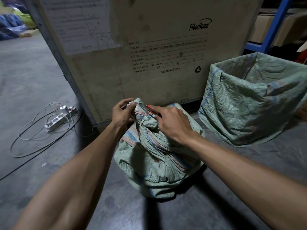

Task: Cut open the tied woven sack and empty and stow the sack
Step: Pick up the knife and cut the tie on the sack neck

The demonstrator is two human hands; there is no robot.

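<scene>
A full green woven sack [156,156] with blue and red stripes stands on the concrete floor in front of me, its neck bunched and tied at the top. My left hand [122,113] grips the gathered neck just above the tie. My right hand [172,122] holds a red-handled cutter [149,107], whose blade lies against the tied neck [141,112]. Most of the cutter's handle is hidden under my right hand.
A large plywood crate [149,55] stands right behind the sack. An open green woven sack [255,103] stands at the right, its mouth rolled wide. Power strips [58,118] and loose cables lie on the floor at the left. A blue rack [274,25] with cartons is at the back right.
</scene>
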